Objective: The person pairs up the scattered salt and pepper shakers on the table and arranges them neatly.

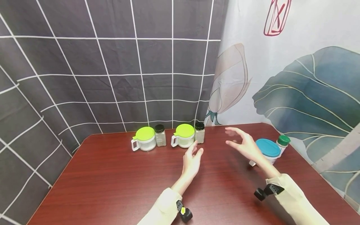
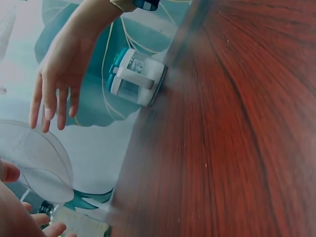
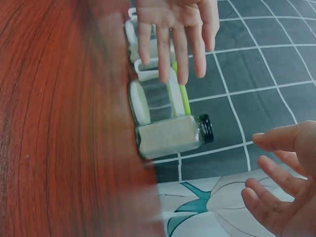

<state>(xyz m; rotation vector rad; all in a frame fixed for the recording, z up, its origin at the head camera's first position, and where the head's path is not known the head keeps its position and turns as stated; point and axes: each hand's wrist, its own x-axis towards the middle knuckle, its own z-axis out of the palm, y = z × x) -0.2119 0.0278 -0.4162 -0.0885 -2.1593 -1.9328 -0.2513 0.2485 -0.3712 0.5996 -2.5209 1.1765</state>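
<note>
My left hand [image 1: 191, 161] hovers over the middle of the table with its fingers loosely extended, holding nothing. Just beyond its fingertips stand a seasoning jar [image 1: 184, 136] with a lime-green lid and white handle, and a glass spice bottle [image 1: 199, 133] with a black cap. My right hand [image 1: 246, 147] is raised at the right, thumb and fingers spread apart and bare of any object. Behind its wrist is a blue-lidded jar [image 1: 268, 148], partly hidden by the arm. In the right wrist view, the nearer spice bottle [image 3: 170, 137] holds pale contents.
Another lime-lidded jar [image 1: 144, 139] and black-capped spice bottle [image 1: 160, 136] stand farther left along the back. A green-capped bottle [image 1: 282, 142] is beside the blue-lidded jar. A grey grid-patterned cloth [image 1: 112, 62] and a white floral cloth [image 1: 253, 56] hang behind the reddish wooden table [image 1: 121, 184].
</note>
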